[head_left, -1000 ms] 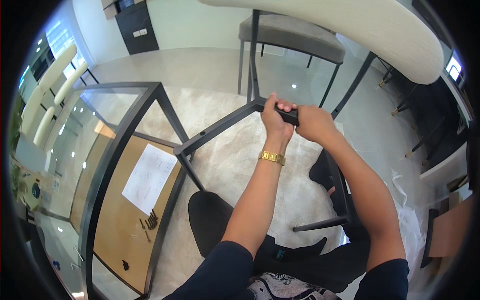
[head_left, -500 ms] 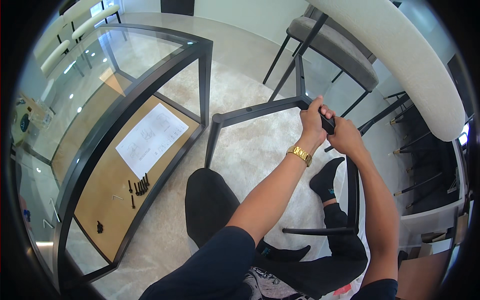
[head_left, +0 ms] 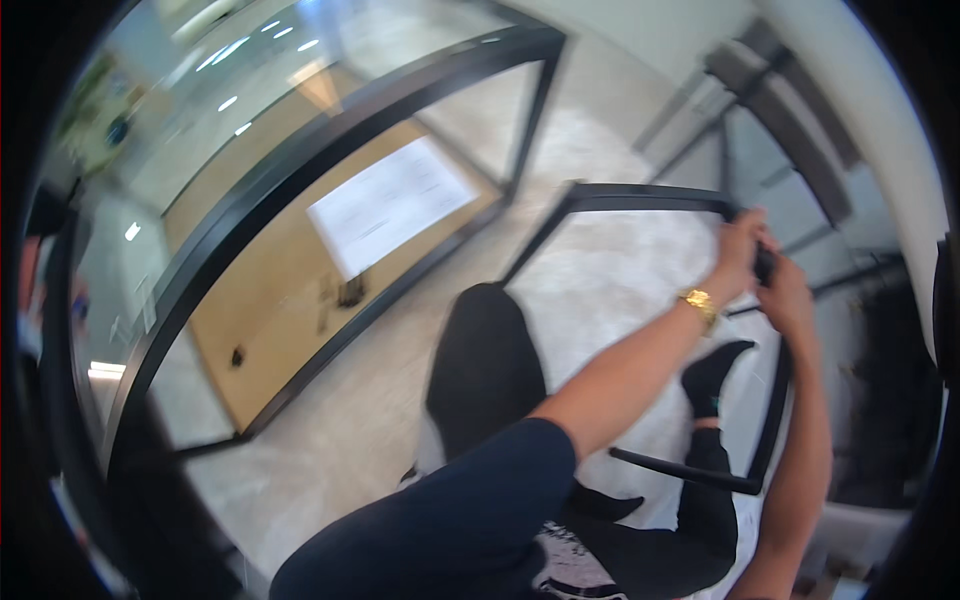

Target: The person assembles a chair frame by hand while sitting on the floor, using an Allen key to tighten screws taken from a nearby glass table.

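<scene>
Both hands are now sitting further right than before. My left hand (head_left: 742,250) and right hand (head_left: 785,295) are gripping a small dark tool (head_left: 765,265) at the black frame's (head_left: 640,197) corner. Turning it steadily probably comes next.

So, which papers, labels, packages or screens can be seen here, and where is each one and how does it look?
Paper sheet: lies flat on the brown board inside the black frame, left of the person's knee; white rectangle with faint grey print, too blurred to make out.
Brown board: flat cardboard-coloured panel on the floor under the sheet, with small dark parts on it.
No screens or labels can be told.
</scene>
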The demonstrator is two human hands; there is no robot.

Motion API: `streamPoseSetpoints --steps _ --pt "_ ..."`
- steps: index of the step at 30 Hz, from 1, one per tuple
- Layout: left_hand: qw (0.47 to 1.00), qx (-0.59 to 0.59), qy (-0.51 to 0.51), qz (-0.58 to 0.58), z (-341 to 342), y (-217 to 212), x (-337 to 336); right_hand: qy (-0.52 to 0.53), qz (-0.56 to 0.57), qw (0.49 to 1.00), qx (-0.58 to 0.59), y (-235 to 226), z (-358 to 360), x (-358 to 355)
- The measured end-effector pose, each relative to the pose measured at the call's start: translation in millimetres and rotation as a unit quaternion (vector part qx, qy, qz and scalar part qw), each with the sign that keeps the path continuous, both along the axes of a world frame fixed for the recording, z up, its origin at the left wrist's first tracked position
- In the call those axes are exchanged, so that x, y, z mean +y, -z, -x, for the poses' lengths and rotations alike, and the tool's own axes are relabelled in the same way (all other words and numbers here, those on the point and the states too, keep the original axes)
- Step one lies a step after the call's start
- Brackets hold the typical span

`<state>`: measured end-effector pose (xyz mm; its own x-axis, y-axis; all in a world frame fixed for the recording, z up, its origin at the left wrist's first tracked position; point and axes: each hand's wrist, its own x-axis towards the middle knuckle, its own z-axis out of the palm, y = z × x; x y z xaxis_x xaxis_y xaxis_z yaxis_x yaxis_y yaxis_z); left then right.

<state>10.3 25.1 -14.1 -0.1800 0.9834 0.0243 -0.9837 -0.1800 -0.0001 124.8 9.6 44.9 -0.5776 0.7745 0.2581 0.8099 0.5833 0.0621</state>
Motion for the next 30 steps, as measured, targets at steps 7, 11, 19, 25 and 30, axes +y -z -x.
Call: streamPoseSetpoints --steps 7,11,19,25,30 --pt "0.904 0.412 -0.076 0.09 39 55 -122 0.05 0.041 0.998 -0.016 22 -24 28" --pt "0.744 0.662 -0.086 0.042 122 92 -299 0.056 0.02 0.997 -0.04 27 -57 67" --pt "0.186 0.705 -0.33 0.6 385 179 -625 0.032 0.034 0.999 -0.016 37 -50 75" --pt "0.059 0.756 -0.232 0.609 427 183 -658 0.037 0.03 0.998 -0.032 26 -47 61" --pt "0.004 0.778 -0.183 0.6 443 177 -670 0.031 0.062 0.997 -0.025 23 -31 45"
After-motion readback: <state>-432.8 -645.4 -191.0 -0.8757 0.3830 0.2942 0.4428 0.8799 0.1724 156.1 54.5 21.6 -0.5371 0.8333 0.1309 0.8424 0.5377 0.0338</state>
